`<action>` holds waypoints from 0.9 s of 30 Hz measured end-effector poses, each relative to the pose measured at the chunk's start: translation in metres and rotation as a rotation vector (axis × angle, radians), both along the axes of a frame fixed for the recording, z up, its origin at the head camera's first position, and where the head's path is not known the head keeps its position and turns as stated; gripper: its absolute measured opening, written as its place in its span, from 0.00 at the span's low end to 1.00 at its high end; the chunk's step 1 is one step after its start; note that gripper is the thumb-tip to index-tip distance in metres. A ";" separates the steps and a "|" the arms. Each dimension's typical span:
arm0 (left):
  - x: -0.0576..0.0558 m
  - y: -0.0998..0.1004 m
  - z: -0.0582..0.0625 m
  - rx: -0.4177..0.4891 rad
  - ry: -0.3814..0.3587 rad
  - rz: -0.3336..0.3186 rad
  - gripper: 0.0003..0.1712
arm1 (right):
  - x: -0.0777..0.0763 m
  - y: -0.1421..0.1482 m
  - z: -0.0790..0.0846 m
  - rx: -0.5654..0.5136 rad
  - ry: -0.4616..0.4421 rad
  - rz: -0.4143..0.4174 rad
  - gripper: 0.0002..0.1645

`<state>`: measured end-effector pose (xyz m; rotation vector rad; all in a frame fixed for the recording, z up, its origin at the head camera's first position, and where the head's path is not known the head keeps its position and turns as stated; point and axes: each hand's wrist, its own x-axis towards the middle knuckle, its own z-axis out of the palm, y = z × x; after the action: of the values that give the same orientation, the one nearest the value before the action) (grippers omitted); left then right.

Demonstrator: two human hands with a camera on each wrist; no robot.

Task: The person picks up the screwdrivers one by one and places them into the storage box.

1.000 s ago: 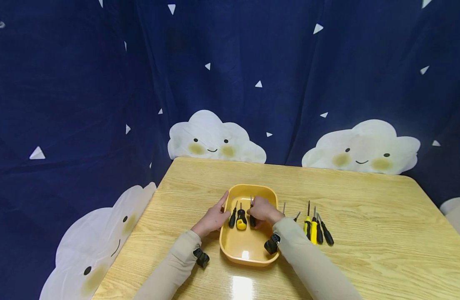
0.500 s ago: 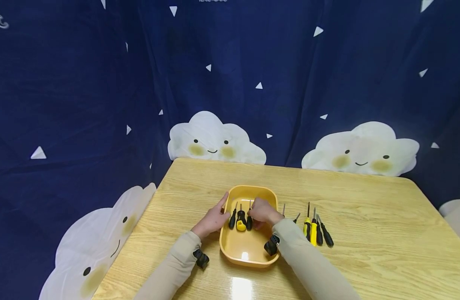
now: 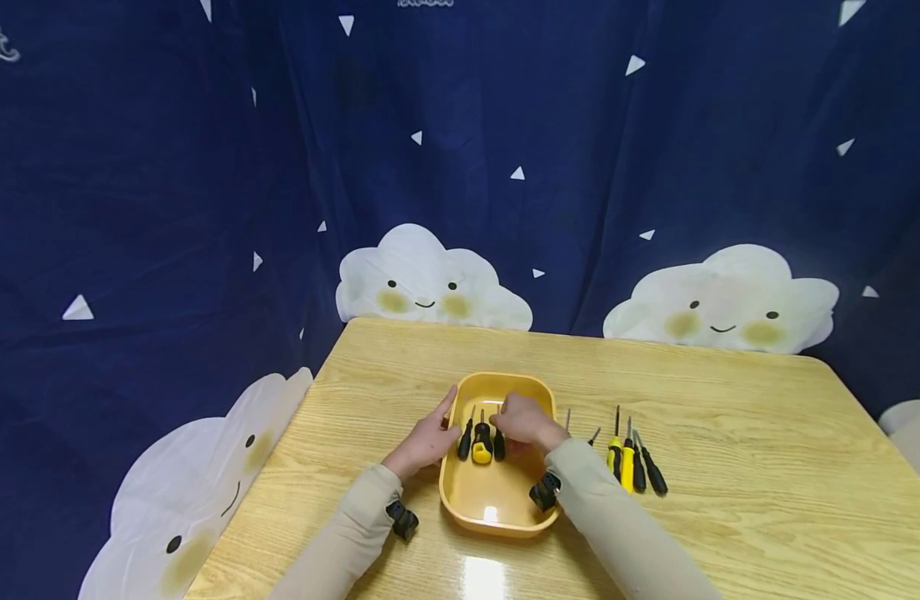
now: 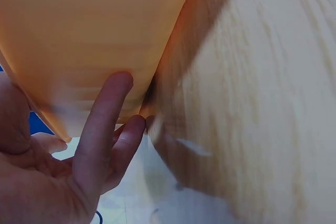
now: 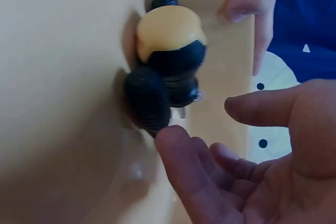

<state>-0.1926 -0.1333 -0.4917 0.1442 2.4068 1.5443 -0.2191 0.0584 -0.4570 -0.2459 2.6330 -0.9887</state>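
Black screwdriver (image 3: 499, 447) lies in the tray (image 3: 490, 500), right end of a row of three, just beside the stubby screwdriver (image 3: 482, 448). Long axis fore-and-aft: shaft forward, handle rearward. From the right hand (image 3: 526, 422) it lies directly left; index fingertip meets the forward end of its handle, thumb well apart. Right grip released, nothing pinched. Right hand nearer; left hand (image 3: 426, 438), across the row, holds the tray's left wall, thumb inside, fingers outside. Judgement: one-sided contact across the axis suits nudging leftward, not lifting.
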 end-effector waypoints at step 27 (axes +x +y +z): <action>0.000 0.001 0.001 0.007 0.006 0.007 0.42 | -0.006 0.072 0.066 -0.004 0.009 0.004 0.15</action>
<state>-0.1931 -0.1322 -0.4907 0.1424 2.4098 1.5577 -0.2247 0.1308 -0.3912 -0.2572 2.6375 -0.9938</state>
